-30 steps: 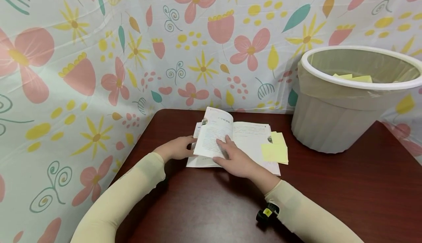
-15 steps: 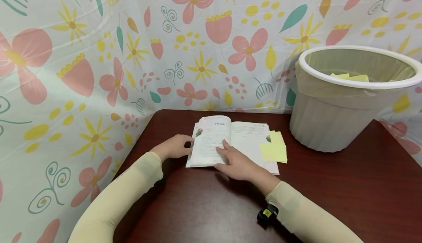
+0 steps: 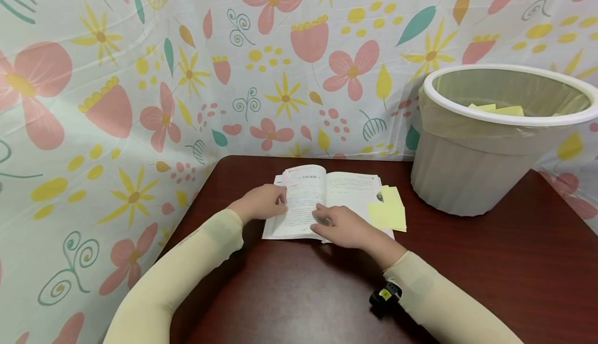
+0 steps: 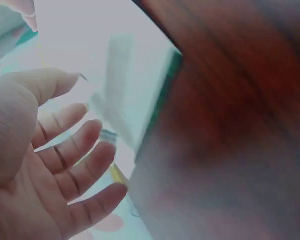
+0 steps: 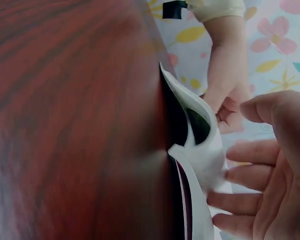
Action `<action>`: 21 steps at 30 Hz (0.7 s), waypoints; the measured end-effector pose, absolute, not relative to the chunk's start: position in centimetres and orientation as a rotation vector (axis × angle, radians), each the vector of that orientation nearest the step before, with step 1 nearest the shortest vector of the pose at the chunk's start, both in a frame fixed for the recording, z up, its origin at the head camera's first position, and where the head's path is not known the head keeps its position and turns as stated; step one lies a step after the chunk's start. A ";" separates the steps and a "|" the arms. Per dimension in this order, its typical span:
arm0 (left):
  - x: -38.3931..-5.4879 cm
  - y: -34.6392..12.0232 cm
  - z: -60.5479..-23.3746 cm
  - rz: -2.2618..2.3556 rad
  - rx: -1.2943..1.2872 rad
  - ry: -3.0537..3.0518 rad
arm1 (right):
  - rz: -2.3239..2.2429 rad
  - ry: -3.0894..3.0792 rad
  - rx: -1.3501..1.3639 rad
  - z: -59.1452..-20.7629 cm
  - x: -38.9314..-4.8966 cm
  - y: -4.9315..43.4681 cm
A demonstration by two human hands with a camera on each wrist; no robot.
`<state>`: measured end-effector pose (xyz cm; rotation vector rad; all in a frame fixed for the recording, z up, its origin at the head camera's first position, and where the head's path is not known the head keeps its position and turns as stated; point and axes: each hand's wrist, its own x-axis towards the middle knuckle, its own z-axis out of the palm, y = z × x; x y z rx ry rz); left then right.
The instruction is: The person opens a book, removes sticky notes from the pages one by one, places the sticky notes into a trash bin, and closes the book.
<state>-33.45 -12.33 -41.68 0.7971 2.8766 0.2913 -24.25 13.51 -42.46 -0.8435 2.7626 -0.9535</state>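
Note:
An open book (image 3: 350,188) lies on the dark wooden table, its printed left page arching up toward the spine. My left hand (image 3: 262,202) is over the book's left edge, and the left wrist view shows its fingers (image 4: 92,165) loosely bent with nothing held. Near the spine, my right hand (image 3: 344,225) has relaxed fingers over the lower part of the book. In the right wrist view the fingertips (image 5: 217,220) are close to the paper; contact is hard to tell. Yellow sticky notes (image 3: 386,215) stick out from the right page's edge.
A grey bin (image 3: 460,173) with a liner and white rim stands right of the book, with yellow paper (image 3: 509,110) inside. A flower-patterned cloth (image 3: 187,74) hangs behind and left of the table (image 3: 289,302). A black wrist device (image 3: 385,296) sits under the right forearm.
A lifted page has come down flat on the left side. My left hand has moved right, over the left page's edge, and my right hand has shifted slightly right.

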 end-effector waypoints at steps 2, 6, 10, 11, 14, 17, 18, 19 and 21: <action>-33.6 -11.7 -41.4 0.306 0.835 2.852 | -0.954 2.742 -0.866 -42.4 -24.4 14.1; -34.0 -10.2 -40.8 0.435 0.914 2.753 | -0.960 2.679 -0.910 -42.2 -24.3 15.4; -34.1 -9.0 -40.0 0.525 0.947 2.654 | -0.953 2.632 -0.929 -42.2 -23.9 16.3; -34.1 -8.7 -39.8 0.532 0.948 2.636 | -0.949 2.622 -0.928 -42.2 -23.8 16.5; -34.2 -7.7 -39.0 0.571 0.929 2.559 | -0.931 2.604 -0.950 -42.4 -23.5 17.2; -34.7 -6.5 -38.1 0.646 0.894 2.475 | -0.924 2.604 -0.968 -42.4 -23.1 17.9; -34.8 -6.1 -37.9 0.667 0.877 2.452 | -0.926 2.605 -0.970 -42.4 -23.0 18.3; -35.0 -5.7 -37.6 0.682 0.857 2.436 | -0.932 2.606 -0.963 -42.4 -22.9 18.6; -35.3 -5.0 -37.1 0.698 0.810 2.415 | -0.943 2.611 -0.949 -42.4 -22.7 19.3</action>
